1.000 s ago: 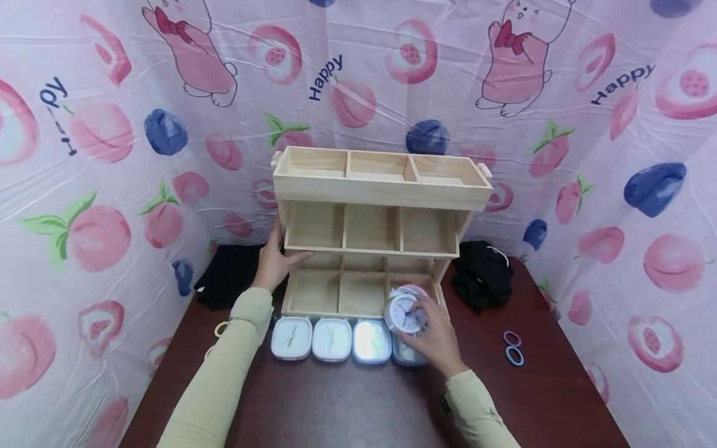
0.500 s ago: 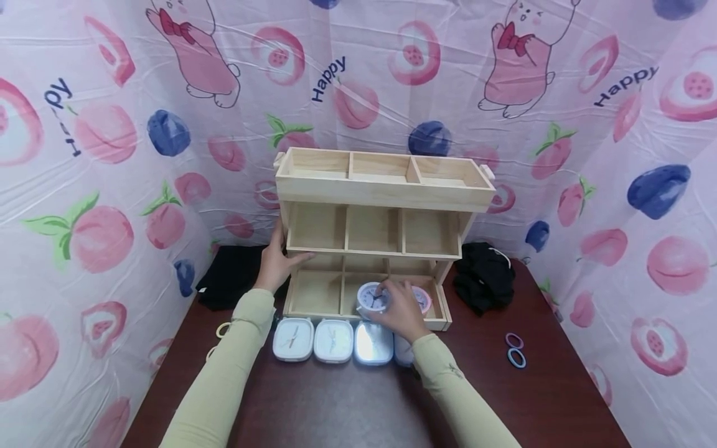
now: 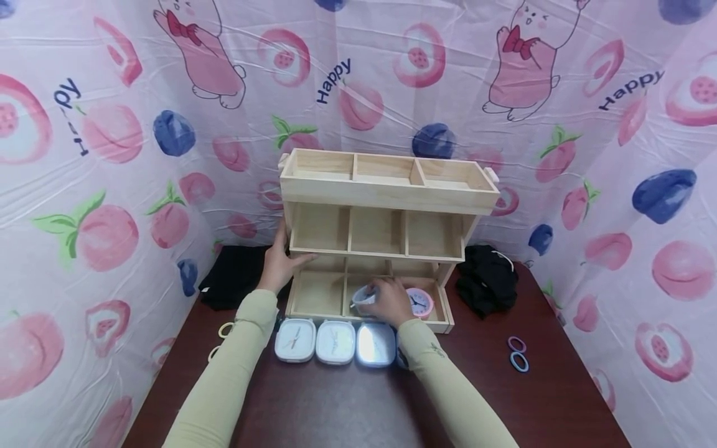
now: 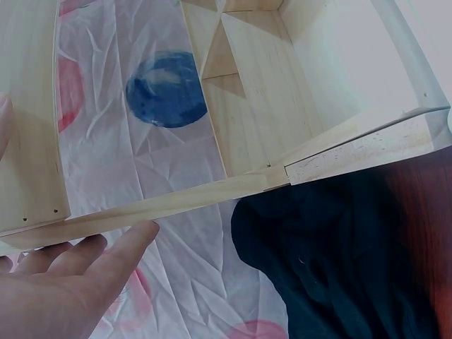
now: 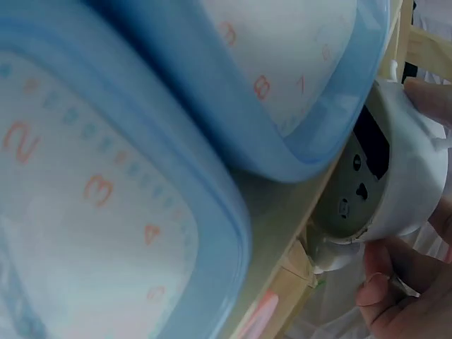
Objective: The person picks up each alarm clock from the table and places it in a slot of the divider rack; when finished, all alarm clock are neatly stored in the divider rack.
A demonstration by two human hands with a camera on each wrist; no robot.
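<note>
At the bottom tray's middle compartment [image 3: 352, 284], the right hand [image 3: 393, 302] grips a white alarm clock [image 5: 418, 169] that could topple if released tilted, left hand [image 3: 277, 267] resting straight-fingered against the wooden organizer [image 3: 386, 194].

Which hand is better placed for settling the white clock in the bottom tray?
Probably the right hand: its grip has the white clock at the bottom tray. The left hand rests against the wooden shelf, away from the clock.
</note>
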